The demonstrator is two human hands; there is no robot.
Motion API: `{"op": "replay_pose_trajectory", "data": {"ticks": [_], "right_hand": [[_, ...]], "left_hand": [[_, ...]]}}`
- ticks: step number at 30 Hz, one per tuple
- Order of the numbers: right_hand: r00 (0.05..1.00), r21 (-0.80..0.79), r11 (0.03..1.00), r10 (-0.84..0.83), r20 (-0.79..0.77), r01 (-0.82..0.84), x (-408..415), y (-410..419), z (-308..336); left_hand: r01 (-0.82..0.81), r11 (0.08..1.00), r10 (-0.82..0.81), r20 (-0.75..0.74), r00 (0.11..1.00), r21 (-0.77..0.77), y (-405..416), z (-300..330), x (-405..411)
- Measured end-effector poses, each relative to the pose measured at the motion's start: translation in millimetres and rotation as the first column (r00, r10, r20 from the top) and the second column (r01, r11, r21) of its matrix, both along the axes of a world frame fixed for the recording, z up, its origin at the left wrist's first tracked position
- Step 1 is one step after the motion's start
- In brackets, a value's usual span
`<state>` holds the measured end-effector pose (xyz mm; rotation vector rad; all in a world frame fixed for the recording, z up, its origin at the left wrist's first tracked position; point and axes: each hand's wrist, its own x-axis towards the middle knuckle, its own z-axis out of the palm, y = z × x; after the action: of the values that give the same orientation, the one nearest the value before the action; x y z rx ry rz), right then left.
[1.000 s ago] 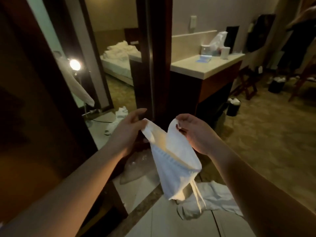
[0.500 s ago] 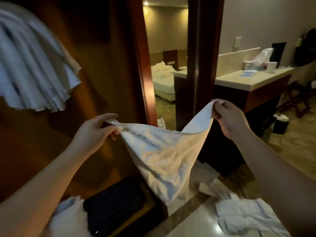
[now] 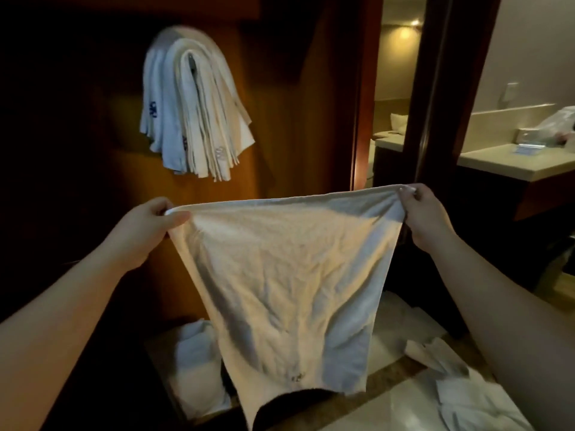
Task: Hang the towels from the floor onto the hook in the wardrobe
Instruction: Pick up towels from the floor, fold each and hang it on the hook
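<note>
Pinching the two top corners of a white towel [image 3: 289,275], both hands hold it spread flat at chest level in front of the open wardrobe [image 3: 295,104]; left hand [image 3: 146,225] has thumb and curled fingers clamped on the left corner, right hand [image 3: 426,216] grips the right corner the same way, fingers folded over the hem. Top edge drawn nearly straight between the hands, cloth hanging down creased, a small dark mark near its lower edge. Above and left of the left hand, a thick bundle of hung towels [image 3: 193,110] droops from the hook on the wardrobe's wooden back wall; the hook itself is hidden under them; blue lettering shows on a few edges. Below, more towels on the floor: a folded heap [image 3: 199,365] low by the wardrobe base, left of the held towel, and a crumpled pile [image 3: 466,393] on the pale tiles to the lower right, under the right forearm. Farther right, past a dark door frame [image 3: 432,88], a pale counter [image 3: 504,161] with a plastic bag [image 3: 560,126] on it
</note>
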<state>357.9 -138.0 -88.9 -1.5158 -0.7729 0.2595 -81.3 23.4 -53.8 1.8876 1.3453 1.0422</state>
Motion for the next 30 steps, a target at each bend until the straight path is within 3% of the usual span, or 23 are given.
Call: {"op": "replay_pose_trajectory", "data": {"ticks": [3,6,8,10,12,16,19,22,24,28,30], "right_hand": [[0.993,-0.023,0.993,0.119,0.015,-0.118,-26,9,3],[0.975,-0.043,0.975,0.220,-0.013,-0.220,-44,20,5],[0.920,0.046,0.942,0.336,-0.204,-0.334,-55,28,-3],[0.750,0.151,0.897,0.431,-0.502,-0.415,-68,31,-16],[0.579,0.176,0.871,0.443,-0.684,-0.458,-87,29,-33],[0.353,0.255,0.863,0.425,-0.834,-0.436,-132,15,-61],[0.273,0.318,0.881,0.421,-0.865,-0.350,-170,3,-75],[0.271,0.361,0.886,0.439,-0.857,-0.292,-206,-9,-79],[0.327,0.403,0.860,0.496,-0.804,-0.315,-229,-19,-75],[0.674,0.233,0.855,0.510,-0.535,-0.462,-272,-34,-65],[0.772,0.159,0.854,0.516,-0.370,-0.495,-287,-37,-58]], "left_hand": [[0.090,0.991,-0.039,0.437,0.899,-0.098,-2,-6,-31],[0.209,0.967,-0.053,0.680,0.731,-0.149,-4,-19,-50],[0.187,0.954,0.051,0.741,0.669,-0.234,-8,-29,-58],[0.158,0.915,0.200,0.757,0.622,-0.371,-10,-42,-63],[0.119,0.870,0.329,0.744,0.582,-0.478,-18,-52,-64],[0.083,0.818,0.472,0.746,0.469,-0.570,-44,-68,-57],[0.089,0.800,0.513,0.753,0.413,-0.593,-76,-77,-37],[0.107,0.846,0.445,0.802,0.399,-0.523,-108,-85,-13],[0.113,0.876,0.388,0.824,0.413,-0.469,-126,-90,2],[0.216,0.887,0.286,0.854,0.435,-0.408,-153,-91,31],[0.239,0.901,0.220,0.856,0.468,-0.362,-162,-89,41]]}}
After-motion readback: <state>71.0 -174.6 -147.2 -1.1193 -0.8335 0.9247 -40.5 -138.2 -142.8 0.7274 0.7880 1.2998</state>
